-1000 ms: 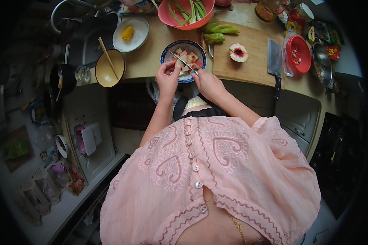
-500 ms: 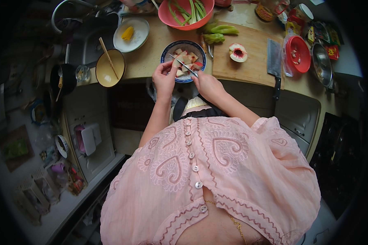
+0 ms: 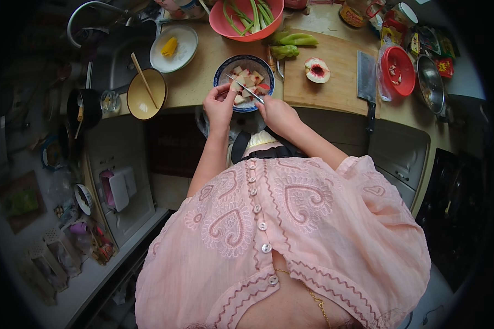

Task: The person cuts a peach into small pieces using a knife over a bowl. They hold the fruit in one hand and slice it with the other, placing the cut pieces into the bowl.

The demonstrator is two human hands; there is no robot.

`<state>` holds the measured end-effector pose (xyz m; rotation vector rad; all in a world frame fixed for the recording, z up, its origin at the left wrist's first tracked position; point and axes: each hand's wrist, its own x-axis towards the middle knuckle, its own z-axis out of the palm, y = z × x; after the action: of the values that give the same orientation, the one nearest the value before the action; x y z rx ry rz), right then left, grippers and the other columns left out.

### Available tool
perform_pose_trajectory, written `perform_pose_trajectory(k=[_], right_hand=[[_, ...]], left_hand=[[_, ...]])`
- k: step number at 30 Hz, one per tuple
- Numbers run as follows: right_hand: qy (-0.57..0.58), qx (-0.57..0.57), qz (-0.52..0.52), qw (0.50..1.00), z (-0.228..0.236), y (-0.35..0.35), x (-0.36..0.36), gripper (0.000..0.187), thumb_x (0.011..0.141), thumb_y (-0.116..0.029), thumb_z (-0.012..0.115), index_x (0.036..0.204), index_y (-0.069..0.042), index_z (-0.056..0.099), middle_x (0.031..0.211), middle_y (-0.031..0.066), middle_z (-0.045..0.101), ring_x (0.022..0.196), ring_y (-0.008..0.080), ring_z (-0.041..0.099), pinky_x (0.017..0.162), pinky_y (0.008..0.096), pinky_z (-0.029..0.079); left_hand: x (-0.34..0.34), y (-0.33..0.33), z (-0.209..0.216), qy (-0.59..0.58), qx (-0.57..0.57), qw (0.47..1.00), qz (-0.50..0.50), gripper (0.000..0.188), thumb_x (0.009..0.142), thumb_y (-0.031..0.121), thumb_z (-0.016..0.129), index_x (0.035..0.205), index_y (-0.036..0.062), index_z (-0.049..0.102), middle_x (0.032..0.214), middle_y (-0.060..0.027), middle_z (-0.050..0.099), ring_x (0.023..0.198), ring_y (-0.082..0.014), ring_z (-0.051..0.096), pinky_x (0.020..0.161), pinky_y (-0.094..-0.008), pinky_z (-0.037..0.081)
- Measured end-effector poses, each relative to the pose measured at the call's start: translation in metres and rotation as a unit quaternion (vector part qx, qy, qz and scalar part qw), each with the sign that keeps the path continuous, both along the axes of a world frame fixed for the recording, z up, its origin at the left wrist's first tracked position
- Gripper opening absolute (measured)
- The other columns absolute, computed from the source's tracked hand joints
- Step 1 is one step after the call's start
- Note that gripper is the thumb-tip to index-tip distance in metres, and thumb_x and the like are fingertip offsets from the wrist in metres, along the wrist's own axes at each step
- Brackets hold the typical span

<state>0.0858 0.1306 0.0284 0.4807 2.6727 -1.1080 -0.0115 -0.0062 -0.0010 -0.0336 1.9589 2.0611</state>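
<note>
In my right hand [image 3: 279,116] is a small knife [image 3: 250,93], its blade pointing up and left over a blue-rimmed bowl [image 3: 217,78]. My left hand [image 3: 219,107] pinches a pale piece of peach [image 3: 237,85] at the bowl's left side, with the blade against or just beside it; exact contact is too small to tell. Cut peach pieces [image 3: 253,78], pale with red patches, lie in the bowl. To the right, a halved peach [image 3: 317,70] rests cut side up on a wooden cutting board [image 3: 335,96].
A cleaver [image 3: 366,77] lies at the board's right edge, its handle overhanging the counter. Green peppers [image 3: 297,39] sit at the board's far left. Left of the bowl stand a yellow bowl [image 3: 139,98] with chopsticks and a white plate [image 3: 187,44]. A red basket [image 3: 403,57] is right.
The view has shifted slightly, so the counter things appear a little further left. Both hands keep nearly the same pose, with the knife and peach piece still held over the bowl.
</note>
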Motion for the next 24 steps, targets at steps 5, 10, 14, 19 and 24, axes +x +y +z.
perform_pose_trajectory(k=[5, 10, 14, 19, 24], right_hand=[[0.015, 0.002, -0.019, 1.0, -0.006, -0.001, -0.003, 0.036, 0.094, -0.034, 0.047, 0.094, 0.001, 0.053, 0.078, 0.0243, 0.063, 0.076, 0.0419, 0.063, 0.066, 0.0499, 0.049], [0.014, 0.0, -0.012, 1.0, -0.002, -0.002, -0.001, 0.035, 0.095, -0.032, 0.046, 0.09, 0.003, 0.052, 0.074, 0.0267, 0.061, 0.074, 0.0448, 0.06, 0.065, 0.0514, 0.047], [0.028, -0.008, -0.019, 0.999, -0.005, 0.0, -0.003, 0.035, 0.095, -0.031, 0.046, 0.09, 0.003, 0.051, 0.073, 0.0269, 0.061, 0.074, 0.0448, 0.06, 0.065, 0.0517, 0.047], [0.023, -0.007, -0.014, 1.0, -0.007, 0.001, -0.002, 0.034, 0.095, -0.031, 0.047, 0.091, 0.003, 0.052, 0.073, 0.027, 0.061, 0.073, 0.0447, 0.06, 0.066, 0.052, 0.047], [0.03, -0.007, -0.016, 0.999, -0.006, 0.001, -0.004, 0.034, 0.095, -0.031, 0.047, 0.092, 0.003, 0.052, 0.073, 0.0261, 0.062, 0.073, 0.0439, 0.061, 0.065, 0.0519, 0.047]], left_hand=[[0.005, 0.005, 0.001, 0.061, -0.057, 0.996, -0.009, 0.019, 0.08, 0.007, 0.072, 0.094, -0.0033, 0.064, 0.086, -0.006, 0.067, 0.075, -0.009, 0.063, 0.065, -0.0206, 0.05], [0.002, 0.003, 0.001, 0.024, -0.021, 0.999, 0.004, 0.018, 0.081, 0.007, 0.071, 0.095, -0.0032, 0.064, 0.086, -0.0066, 0.067, 0.075, -0.0089, 0.063, 0.062, -0.0199, 0.05], [0.003, 0.004, -0.003, 0.069, -0.057, 0.996, -0.008, 0.018, 0.081, 0.007, 0.07, 0.095, -0.0029, 0.064, 0.085, -0.0067, 0.068, 0.074, -0.0087, 0.063, 0.061, -0.0198, 0.049], [0.002, 0.006, 0.007, 0.019, -0.029, 0.999, -0.007, 0.018, 0.079, 0.005, 0.071, 0.094, -0.0035, 0.064, 0.086, -0.0072, 0.068, 0.076, -0.0095, 0.063, 0.068, -0.0207, 0.05], [0.002, 0.005, 0.002, 0.019, -0.031, 0.999, -0.013, 0.018, 0.079, 0.004, 0.071, 0.094, -0.0036, 0.065, 0.087, -0.0074, 0.068, 0.076, -0.0095, 0.063, 0.068, -0.0205, 0.05]])
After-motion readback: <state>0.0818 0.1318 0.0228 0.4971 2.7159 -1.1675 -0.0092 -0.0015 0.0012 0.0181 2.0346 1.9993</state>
